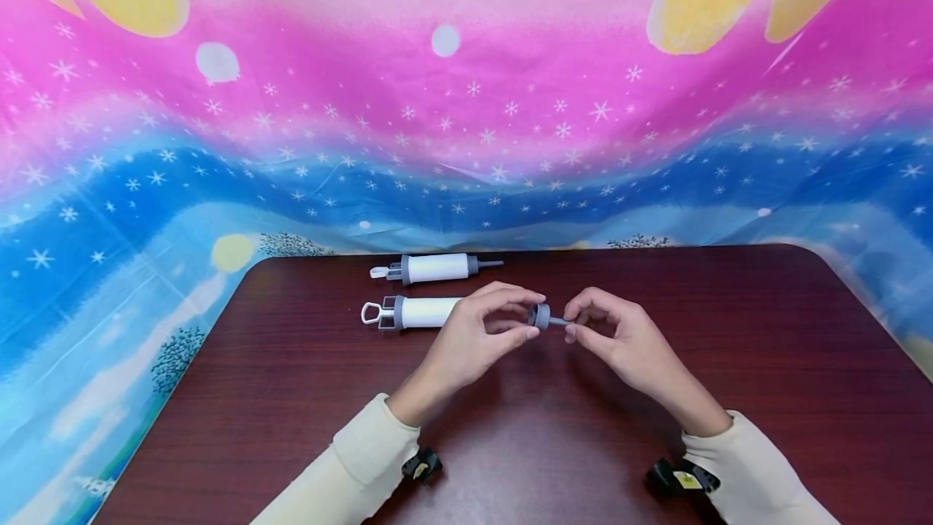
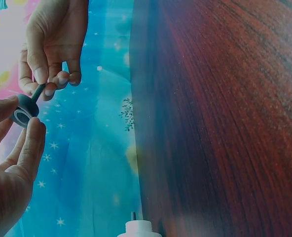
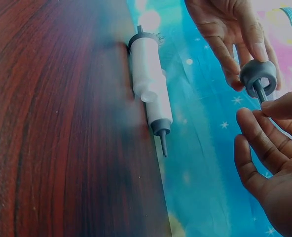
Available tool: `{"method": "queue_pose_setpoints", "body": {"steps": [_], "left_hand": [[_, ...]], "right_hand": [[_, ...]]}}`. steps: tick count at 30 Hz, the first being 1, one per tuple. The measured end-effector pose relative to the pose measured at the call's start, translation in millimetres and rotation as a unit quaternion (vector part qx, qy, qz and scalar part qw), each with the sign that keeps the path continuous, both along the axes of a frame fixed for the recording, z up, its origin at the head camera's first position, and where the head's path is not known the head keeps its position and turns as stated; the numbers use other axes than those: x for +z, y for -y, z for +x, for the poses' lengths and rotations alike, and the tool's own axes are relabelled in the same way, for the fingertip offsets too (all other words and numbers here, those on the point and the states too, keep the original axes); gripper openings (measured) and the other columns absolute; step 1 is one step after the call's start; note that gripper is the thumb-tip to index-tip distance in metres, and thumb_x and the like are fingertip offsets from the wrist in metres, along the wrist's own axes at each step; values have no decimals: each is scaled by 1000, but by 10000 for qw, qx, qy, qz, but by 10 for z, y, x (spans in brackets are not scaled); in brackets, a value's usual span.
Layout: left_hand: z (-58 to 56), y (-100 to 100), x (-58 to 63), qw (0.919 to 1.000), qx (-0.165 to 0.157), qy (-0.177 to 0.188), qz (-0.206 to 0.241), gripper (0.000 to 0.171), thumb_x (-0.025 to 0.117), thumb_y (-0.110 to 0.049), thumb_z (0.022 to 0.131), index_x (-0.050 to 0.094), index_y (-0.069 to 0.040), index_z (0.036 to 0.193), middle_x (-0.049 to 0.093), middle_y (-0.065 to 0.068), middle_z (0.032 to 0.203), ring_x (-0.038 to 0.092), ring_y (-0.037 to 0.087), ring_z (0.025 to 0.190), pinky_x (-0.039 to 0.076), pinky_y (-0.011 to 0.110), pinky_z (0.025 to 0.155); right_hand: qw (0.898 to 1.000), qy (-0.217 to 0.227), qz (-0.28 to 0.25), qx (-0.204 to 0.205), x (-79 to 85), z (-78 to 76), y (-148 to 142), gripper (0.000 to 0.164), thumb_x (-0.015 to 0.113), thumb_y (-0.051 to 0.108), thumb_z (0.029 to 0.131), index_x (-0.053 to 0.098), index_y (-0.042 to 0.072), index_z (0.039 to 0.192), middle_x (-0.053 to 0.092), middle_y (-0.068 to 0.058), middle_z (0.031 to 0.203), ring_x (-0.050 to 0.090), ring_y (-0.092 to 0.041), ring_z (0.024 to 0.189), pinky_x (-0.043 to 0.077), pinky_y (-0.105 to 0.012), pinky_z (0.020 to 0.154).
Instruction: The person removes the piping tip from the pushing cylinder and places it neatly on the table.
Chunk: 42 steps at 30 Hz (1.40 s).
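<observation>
My left hand (image 1: 462, 339) pinches a grey ring-shaped screw cap (image 1: 539, 316) between thumb and fingers, above the table. A thin grey nozzle (image 3: 260, 91) runs out through this cap, and my right hand (image 1: 627, 343) holds its far end between thumb and fingertips. The left wrist view shows the cap's hollow side (image 2: 22, 116) turned towards that camera. Behind the left hand lies a syringe-like tube (image 1: 430, 313), white with a grey collar and a white loop handle; the hand hides part of it. In the right wrist view its bare threaded end (image 3: 149, 96) faces out.
A second white tube (image 1: 437, 267) with its grey nozzle fitted lies parallel, near the table's back edge. The dark wood table (image 1: 291, 411) meets a colourful hanging cloth (image 1: 481, 128) at the back. Black wrist cameras (image 1: 421, 464) sit at both cuffs.
</observation>
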<state>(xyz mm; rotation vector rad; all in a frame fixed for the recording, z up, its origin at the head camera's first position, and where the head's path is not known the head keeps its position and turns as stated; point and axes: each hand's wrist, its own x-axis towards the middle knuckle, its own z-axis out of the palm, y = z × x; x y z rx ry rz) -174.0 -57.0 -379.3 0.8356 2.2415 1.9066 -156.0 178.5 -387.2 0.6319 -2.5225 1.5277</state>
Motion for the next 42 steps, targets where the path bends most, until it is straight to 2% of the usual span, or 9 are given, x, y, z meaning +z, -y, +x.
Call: {"method": "queue_pose_setpoints", "body": {"steps": [6, 15, 29, 37, 42], "left_hand": [[-6, -4, -8, 10000, -22, 13, -66, 35, 78, -4, 93, 74, -7, 128, 68, 10, 124, 73, 21, 105, 59, 26, 95], [-14, -1, -30, 9994, -34, -242, -244, 35, 80, -7, 92, 75, -8, 127, 70, 9, 123, 75, 17, 102, 59, 25, 95], [-27, -9, -56, 9995, -86, -217, -203, 36, 80, -7, 92, 75, -6, 127, 70, 10, 122, 74, 19, 103, 58, 25, 97], [-13, -2, -46, 9992, -23, -243, -326, 35, 80, -8, 92, 76, -11, 126, 70, 7, 121, 74, 17, 103, 58, 25, 98], [-5, -6, -46, 9993, -83, -216, -284, 36, 80, -8, 92, 75, -8, 127, 70, 9, 122, 74, 18, 104, 57, 25, 98]], "right_hand": [[9999, 0, -100, 55, 5, -4, 16, 14, 72, -1, 96, 69, 12, 101, 72, 1, 84, 70, -14, 78, 55, -24, 75], [9997, 215, -118, 96, -15, -16, 11, 15, 70, 0, 97, 68, 13, 102, 71, -1, 86, 70, -11, 78, 58, -25, 73], [9982, 240, -458, 293, -8, -10, 22, 11, 69, -1, 98, 68, 8, 103, 71, -5, 85, 70, -11, 77, 58, -25, 71], [9974, 331, -494, 405, -3, 6, 18, 11, 68, -1, 98, 68, 9, 104, 71, -6, 86, 71, -14, 78, 58, -26, 71], [9969, 305, -527, 493, -1, 18, 21, 11, 68, -1, 98, 69, 8, 105, 71, -7, 86, 70, -14, 79, 57, -25, 72]]}}
